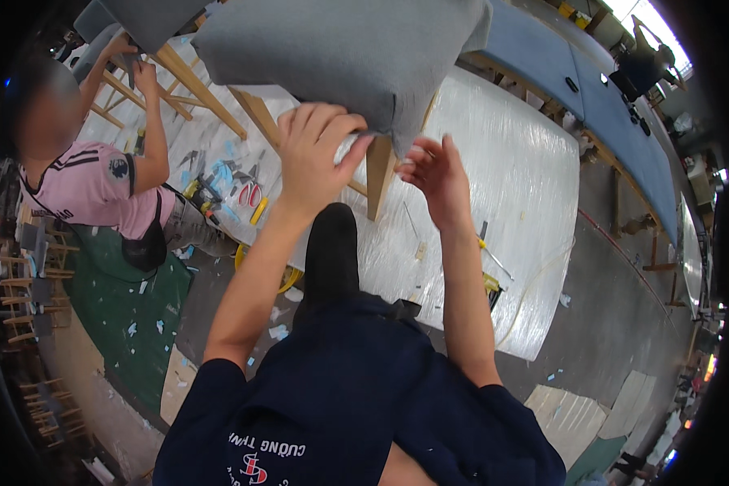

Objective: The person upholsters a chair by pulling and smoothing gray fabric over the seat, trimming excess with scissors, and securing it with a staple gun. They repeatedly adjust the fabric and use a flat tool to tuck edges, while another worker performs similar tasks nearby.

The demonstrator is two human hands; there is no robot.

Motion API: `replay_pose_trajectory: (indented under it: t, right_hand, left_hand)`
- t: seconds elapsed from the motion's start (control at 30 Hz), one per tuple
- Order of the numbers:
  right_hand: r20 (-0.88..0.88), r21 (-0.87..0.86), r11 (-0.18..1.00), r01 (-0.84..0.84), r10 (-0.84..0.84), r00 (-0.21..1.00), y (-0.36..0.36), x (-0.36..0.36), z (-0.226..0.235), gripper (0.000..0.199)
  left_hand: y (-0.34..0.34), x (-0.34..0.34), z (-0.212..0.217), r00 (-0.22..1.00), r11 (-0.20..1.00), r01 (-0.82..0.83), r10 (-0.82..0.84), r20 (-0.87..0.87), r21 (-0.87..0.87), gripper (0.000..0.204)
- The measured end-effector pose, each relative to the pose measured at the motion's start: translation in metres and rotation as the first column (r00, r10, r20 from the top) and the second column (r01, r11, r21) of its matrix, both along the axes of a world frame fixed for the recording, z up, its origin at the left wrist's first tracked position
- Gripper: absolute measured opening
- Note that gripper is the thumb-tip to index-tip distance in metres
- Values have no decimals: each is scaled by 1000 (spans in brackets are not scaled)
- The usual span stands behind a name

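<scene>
Left hand [320, 150] in the thick of it at eleven o'clock: fingers bent over the lower edge of the grey cover [332, 53], thumb set below, a fold of cloth pinched near the corner! That cover spreads boxily across twelve o'clock, and from under its corner a wooden leg [379, 182] points toward six. Rightward now, and between one and two o'clock it's the right hand [439, 174]: half open, fingers loosely curled, nothing seen in it, close beside the leg; whether the fingertips touch, I can't tell. Over at three, a screwdriver [495, 257] lies on the counter [526, 202], its top shining under clear film. Out at two o'clock, blue panels [616, 134] stretch away, a small dark object [571, 84] resting on them.
</scene>
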State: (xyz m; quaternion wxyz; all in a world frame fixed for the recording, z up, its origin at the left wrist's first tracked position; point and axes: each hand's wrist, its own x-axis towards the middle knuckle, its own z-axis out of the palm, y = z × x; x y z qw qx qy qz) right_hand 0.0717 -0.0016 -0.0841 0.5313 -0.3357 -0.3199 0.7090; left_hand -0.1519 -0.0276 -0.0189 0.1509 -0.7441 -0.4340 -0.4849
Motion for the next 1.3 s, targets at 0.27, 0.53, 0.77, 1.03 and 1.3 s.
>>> replay_pose_trajectory:
  t: [0.27,0.53,0.77,1.03,1.3]
  right_hand:
    - [65,-115,984,135,-128,990,12,-17,78,40]
    - [551,312,886,344,-463,694,44,-34,50,49]
    - [590,454,787,419,-617,520,33,-41,48,45]
    - [279,41,952,304,-303,911,42,-31,70,49]
    - [452,367,798,477,-602,659,58,-54,34,50]
  left_hand:
    - [0,17,9,992,991,123,-120,-46,49,16]
    - [8,29,-6,991,989,133,-132,-22,59,16]
    - [10,24,1,981,982,179,-174,-84,52,20]
    - [15,20,11,968,975,222,-221,-122,-6,20]
    - [15,19,7,969,980,200,-197,-148,10,15]
